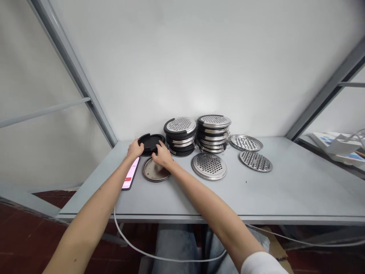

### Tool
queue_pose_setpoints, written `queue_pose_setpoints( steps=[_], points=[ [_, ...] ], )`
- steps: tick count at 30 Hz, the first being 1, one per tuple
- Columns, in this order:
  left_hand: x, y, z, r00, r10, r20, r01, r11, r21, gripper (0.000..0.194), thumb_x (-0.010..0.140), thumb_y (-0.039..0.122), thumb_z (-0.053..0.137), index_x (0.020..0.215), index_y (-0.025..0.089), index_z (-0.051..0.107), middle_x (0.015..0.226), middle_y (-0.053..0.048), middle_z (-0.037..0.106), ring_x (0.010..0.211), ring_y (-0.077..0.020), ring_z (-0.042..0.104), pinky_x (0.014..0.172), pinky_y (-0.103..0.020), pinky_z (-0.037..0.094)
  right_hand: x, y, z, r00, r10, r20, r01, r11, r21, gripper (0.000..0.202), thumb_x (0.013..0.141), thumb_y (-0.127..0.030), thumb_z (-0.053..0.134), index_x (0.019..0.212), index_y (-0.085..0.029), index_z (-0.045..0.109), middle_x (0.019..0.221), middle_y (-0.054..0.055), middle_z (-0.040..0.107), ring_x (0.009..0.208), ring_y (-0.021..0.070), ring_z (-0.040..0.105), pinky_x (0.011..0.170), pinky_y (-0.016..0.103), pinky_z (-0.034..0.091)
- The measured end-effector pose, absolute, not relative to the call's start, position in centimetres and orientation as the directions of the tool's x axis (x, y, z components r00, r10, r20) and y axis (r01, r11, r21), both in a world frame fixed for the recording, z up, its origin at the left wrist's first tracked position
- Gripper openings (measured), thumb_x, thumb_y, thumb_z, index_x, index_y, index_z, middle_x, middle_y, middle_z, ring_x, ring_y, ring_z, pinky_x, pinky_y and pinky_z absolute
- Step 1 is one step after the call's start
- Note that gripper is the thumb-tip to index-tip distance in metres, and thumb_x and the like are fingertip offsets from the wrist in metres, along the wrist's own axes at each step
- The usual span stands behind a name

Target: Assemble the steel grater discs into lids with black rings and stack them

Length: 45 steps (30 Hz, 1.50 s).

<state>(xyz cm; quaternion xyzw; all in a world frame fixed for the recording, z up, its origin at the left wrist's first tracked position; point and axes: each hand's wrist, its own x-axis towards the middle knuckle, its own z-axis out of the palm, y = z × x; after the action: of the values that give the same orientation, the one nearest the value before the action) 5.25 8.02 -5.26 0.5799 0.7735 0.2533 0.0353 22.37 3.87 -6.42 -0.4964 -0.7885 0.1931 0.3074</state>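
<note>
My left hand (135,147) grips the left edge of a round black holder (150,142) at the back left of the table. The fingers of my right hand (162,153) are on its right front edge. Just in front, partly under my right hand, lies a shallow round metal dish (154,170) with a brownish inside. A phone (130,177) with a lit pink screen lies beside my left forearm. Right of the holder stands a stack of black-rimmed metal grater discs (180,125), with a taller stack (214,121) next to it.
A perforated disc on a round base (209,166) lies in front of the stacks. To the right are a grater disc in a dish (246,143) and a loose grater disc (256,161). A white cable (171,260) hangs below the table edge (182,217). Papers (336,146) sit far right.
</note>
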Motion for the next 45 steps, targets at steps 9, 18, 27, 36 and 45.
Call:
queue_pose_setpoints(
  steps=[9, 18, 27, 36, 45],
  points=[
    [6.0, 7.6, -5.0, -0.324, 0.908, 0.265, 0.883, 0.190, 0.429, 0.042, 0.090, 0.032, 0.047, 0.128, 0.017, 0.052, 0.128, -0.012, 0.060, 0.121, -0.0306, 0.053, 0.100, -0.041, 0.043, 22.2, 4.1, -6.9, -0.253, 0.943, 0.218, 0.671, 0.333, -0.662, 0.067, 0.080, -0.023, 0.047, 0.142, -0.006, 0.026, 0.143, 0.024, 0.038, 0.124, 0.0344, 0.047, 0.101, 0.048, 0.040],
    [6.4, 6.3, -4.1, -0.275, 0.922, 0.273, 0.878, 0.125, 0.462, 0.046, 0.093, 0.034, 0.042, 0.132, 0.008, 0.046, 0.134, -0.019, 0.052, 0.128, -0.0276, 0.047, 0.106, -0.037, 0.037, 23.3, 3.2, -5.6, -0.349, 0.918, 0.186, 0.719, 0.390, -0.575, 0.053, 0.084, -0.029, 0.050, 0.133, -0.009, 0.043, 0.138, 0.024, 0.045, 0.118, 0.0335, 0.054, 0.096, 0.046, 0.044],
    [15.6, -4.3, -2.0, 0.099, 0.560, 0.823, 0.718, -0.612, 0.331, 0.022, 0.094, 0.026, 0.039, 0.095, 0.020, 0.061, 0.104, -0.007, 0.065, 0.105, -0.0189, 0.060, 0.095, -0.032, 0.047, 36.9, -4.2, -5.7, -0.698, 0.493, 0.520, 0.364, 0.869, -0.335, 0.030, 0.083, -0.017, 0.049, 0.106, -0.020, 0.068, 0.088, 0.005, 0.073, 0.079, 0.0179, 0.068, 0.076, 0.030, 0.052],
    [26.1, -3.9, -5.7, 0.617, 0.452, 0.645, 0.383, -0.888, 0.256, 0.020, 0.086, 0.033, 0.058, 0.098, 0.019, 0.066, 0.105, -0.007, 0.067, 0.098, -0.0184, 0.062, 0.092, -0.034, 0.048, 49.8, -2.6, -8.5, -0.001, 0.737, 0.676, 0.625, 0.528, -0.575, 0.027, 0.086, -0.032, 0.050, 0.096, -0.018, 0.071, 0.078, 0.006, 0.074, 0.069, 0.0210, 0.068, 0.069, 0.035, 0.056],
    [25.3, -4.8, -7.2, 0.712, 0.537, 0.452, 0.473, -0.843, 0.257, 0.069, 0.067, 0.051, 0.076, 0.126, 0.021, 0.056, 0.135, -0.012, 0.051, 0.127, -0.0293, 0.045, 0.109, -0.044, 0.035, 49.9, -1.8, -9.2, -0.202, 0.779, 0.593, 0.652, 0.559, -0.512, 0.028, 0.087, -0.032, 0.051, 0.105, -0.017, 0.065, 0.108, 0.010, 0.068, 0.100, 0.0247, 0.063, 0.091, 0.042, 0.049]
  ],
)
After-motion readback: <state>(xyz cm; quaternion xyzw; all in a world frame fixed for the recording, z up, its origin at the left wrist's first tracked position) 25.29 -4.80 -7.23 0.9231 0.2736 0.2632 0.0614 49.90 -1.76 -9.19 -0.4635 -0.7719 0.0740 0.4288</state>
